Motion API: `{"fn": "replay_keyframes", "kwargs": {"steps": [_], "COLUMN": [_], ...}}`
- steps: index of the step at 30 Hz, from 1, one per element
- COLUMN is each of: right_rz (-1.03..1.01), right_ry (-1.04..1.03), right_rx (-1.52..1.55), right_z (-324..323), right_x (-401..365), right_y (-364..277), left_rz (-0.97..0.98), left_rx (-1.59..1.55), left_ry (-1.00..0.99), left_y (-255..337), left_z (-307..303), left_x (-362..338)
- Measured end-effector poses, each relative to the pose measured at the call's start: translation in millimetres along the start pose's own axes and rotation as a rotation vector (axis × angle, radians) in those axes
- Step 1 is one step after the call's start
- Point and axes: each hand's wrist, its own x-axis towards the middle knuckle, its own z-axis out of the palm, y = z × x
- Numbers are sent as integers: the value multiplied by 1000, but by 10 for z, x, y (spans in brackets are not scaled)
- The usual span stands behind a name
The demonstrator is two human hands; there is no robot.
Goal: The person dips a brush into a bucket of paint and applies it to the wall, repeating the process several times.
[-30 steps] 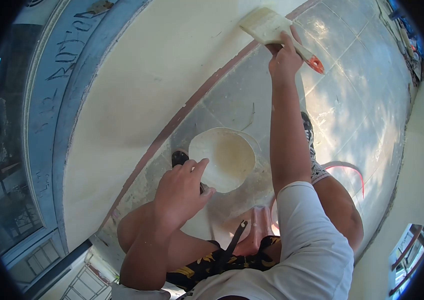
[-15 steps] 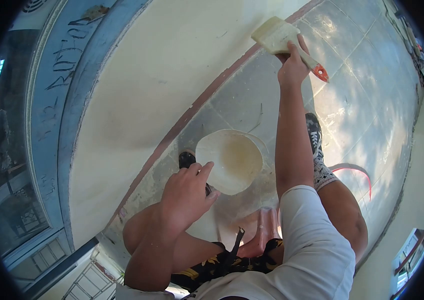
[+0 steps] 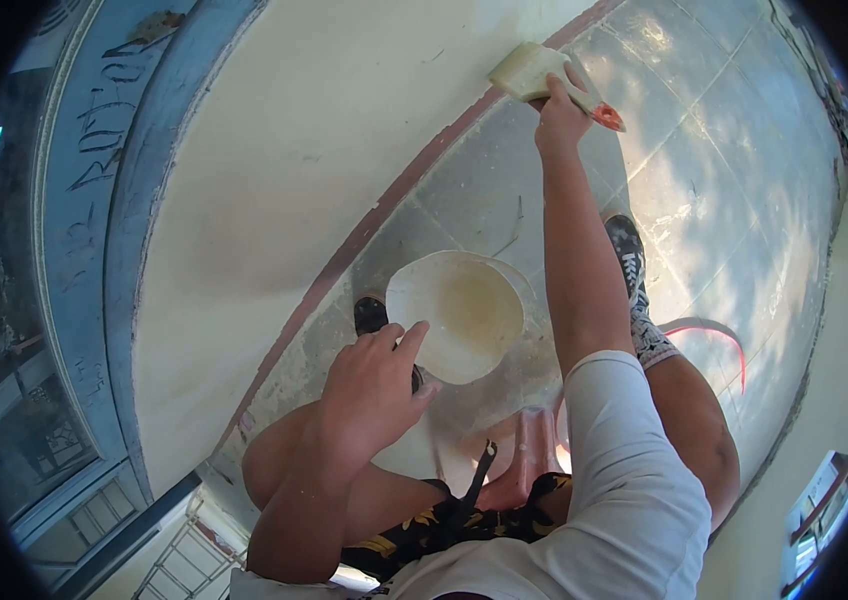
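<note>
A wide paintbrush (image 3: 534, 72) with pale bristles and a red-tipped handle is gripped in my right hand (image 3: 564, 115), arm stretched forward. Its bristles lie over the lower edge of the cream wall (image 3: 344, 130); whether they press on it I cannot tell. My left hand (image 3: 376, 375) hovers in front of my bent knee, thumb and index finger apart, with nothing visible between them. Just beyond it stands a white bucket (image 3: 409, 300) with something pale yellowish inside. Part of my dark shoe (image 3: 371, 315) shows behind the left hand.
I sit on a reddish plastic stool (image 3: 534, 450). A brownish-red strip (image 3: 384, 205) runs along the wall's base above grey floor tiles (image 3: 704, 200). The blue window frame (image 3: 104, 190) is at the left. A thin red curved line (image 3: 734, 350) shows beside my right leg.
My right hand has shifted slightly left and up in view with the paintbrush, the handle tip swinging left. My left hand has stayed nearly still.
</note>
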Motion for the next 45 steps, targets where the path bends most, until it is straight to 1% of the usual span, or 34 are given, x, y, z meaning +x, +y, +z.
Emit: {"fn": "replay_keyframes", "kwargs": {"steps": [2, 3, 4, 6, 8, 10, 12, 14, 16, 18, 20, 23, 26, 27, 28, 30, 32, 34, 39, 41, 43, 45], "right_rz": [-19, 2, 8, 12, -19, -49, -50, -13, 9, 15, -8, -23, 4, 23, 27, -4, -39, -39, -5, -4, -5, 0], "right_ry": [-112, -92, -91, -59, -53, 5, -19, -108, -117, -60, -46, 32, -22, -41, -36, -23, -1, 17, 40, 40, 42, -43], "right_rx": [-39, -3, -10, 195, 175, 48, 17, -60, -64, 181, 180, 86, 44, 51, 43, 183, 194, 113, 5, 26, 40, 54], "right_z": [148, 249, 195, 96, 13, -75, -6, 136, 146, 57, -22, -85, 140, 273, 248, 163, 34, -91, -154, -122, 1, 108], "right_x": [13, -46, -33, 51, 52, 56, 90, 49, 54, 92, 64, 2, -59, -110, -92, -29, 0, -3, -92, -71, -79, -15], "right_y": [67, -91, -129, -247, -272, -153, -27, 56, -52, -191, -227, -93, 66, -49, -119, -247, -227, -144, 146, 299, 278, 222], "left_rz": [21, 38, 36, 30, 35, 41, 16, 24, 33, 29, 22, 19, 25, 27, 28, 12, 13, 14, 15, 14, 18, 14], "left_rx": [2, 3, -2, 5, 6, 14, 9, 7, -9, -1, -1, -2, 0, -1, -5, -7, -12, -11, 1, 11, 16, -3], "left_ry": [18, 38, 32, 43, 59, 76, 23, 32, 28, 31, 28, 21, 27, 24, 15, 11, 18, 18, 16, 25, 29, 5], "left_y": [-12, -18, -22, -38, -40, -24, -14, -26, -28, -33, -38, -23, -23, -26, -27, -35, -52, -56, -60, -62, -58, -42], "left_z": [16, 32, 42, 37, 43, 46, 34, 35, 64, 48, 33, 33, 26, 35, 39, 21, 14, 15, 26, 21, 29, 21], "left_x": [9, -2, -8, -2, -10, -24, -19, -16, -35, -34, -26, -44, -51, -50, -52, -50, -50, -56, -52, -60, -63, -68]}}
